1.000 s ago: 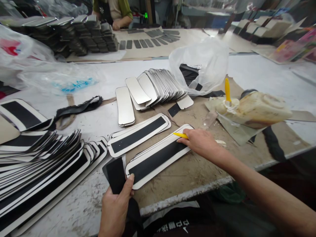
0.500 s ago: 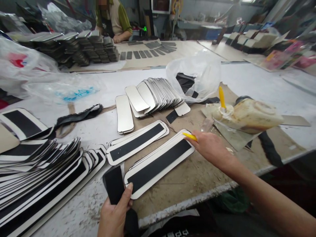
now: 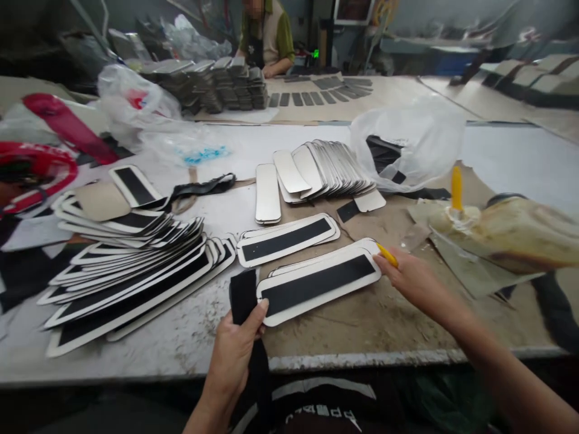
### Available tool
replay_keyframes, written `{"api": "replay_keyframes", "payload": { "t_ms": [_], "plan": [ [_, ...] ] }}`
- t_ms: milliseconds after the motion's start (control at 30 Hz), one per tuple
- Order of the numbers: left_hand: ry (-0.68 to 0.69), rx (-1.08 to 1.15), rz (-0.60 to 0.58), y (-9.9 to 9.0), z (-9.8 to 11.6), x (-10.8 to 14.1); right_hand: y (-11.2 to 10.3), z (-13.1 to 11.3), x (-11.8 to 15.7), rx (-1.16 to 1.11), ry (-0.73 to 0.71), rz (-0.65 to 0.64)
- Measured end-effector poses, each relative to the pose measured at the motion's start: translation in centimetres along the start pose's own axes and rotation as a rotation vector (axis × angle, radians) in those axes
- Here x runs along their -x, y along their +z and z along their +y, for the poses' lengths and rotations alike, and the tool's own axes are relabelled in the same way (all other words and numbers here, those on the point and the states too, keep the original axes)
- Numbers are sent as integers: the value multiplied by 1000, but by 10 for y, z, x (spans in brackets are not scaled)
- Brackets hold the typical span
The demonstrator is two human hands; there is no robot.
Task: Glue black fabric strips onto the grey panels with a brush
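A long white panel (image 3: 274, 316) with rounded corners and a black strip down its middle lies slanted before me, over several similar panels. My left hand (image 3: 237, 337) is closed at its near left end, thumb on the corner. The same hand holds a black fabric band (image 3: 243, 295), which hangs down below the fingers. At the far right end, my right hand (image 3: 402, 271) is closed round a yellow-handled tool (image 3: 388, 255). Its fingers touch the panel's edge; the tool's tip is hidden. Just behind lies another small pile of black-striped panels (image 3: 284, 242).
A big pile of striped panels (image 3: 131, 301) spreads at the left. Plain white panels (image 3: 325, 172) are fanned out behind, near a plastic bag (image 3: 416, 141). A glue-smeared container (image 3: 520, 232) with a yellow-handled brush (image 3: 456, 190) stands right. A person (image 3: 271, 42) sits across.
My view has turned left, so everything sits further right and more of the left pile shows. Both hands keep their hold at the panel's two ends.
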State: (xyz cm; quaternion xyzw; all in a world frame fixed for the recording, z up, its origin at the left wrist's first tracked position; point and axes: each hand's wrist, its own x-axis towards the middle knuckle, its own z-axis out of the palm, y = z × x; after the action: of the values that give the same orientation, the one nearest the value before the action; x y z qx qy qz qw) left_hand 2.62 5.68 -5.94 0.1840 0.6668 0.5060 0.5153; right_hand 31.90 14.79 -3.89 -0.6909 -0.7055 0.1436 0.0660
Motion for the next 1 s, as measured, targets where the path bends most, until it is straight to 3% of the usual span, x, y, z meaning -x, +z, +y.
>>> {"api": "replay_keyframes", "payload": {
  "t_ms": [233,400,467,700,833,1000],
  "plan": [
    [-23,116,-40,-8,5,9,0,5,6,-228,-2,12],
    [-31,174,-51,-13,6,13,-4,-2,22,-667,171,-205],
    [-44,173,-51,-13,6,15,-5,-6,28,-764,231,-207],
    [8,168,-37,-8,8,20,-15,-24,42,-664,211,-96],
    [-31,136,6,-7,10,21,-18,-27,45,-639,204,-70],
    [-9,344,-111,-8,11,22,-14,-22,46,-616,210,-86]
  ]
}}
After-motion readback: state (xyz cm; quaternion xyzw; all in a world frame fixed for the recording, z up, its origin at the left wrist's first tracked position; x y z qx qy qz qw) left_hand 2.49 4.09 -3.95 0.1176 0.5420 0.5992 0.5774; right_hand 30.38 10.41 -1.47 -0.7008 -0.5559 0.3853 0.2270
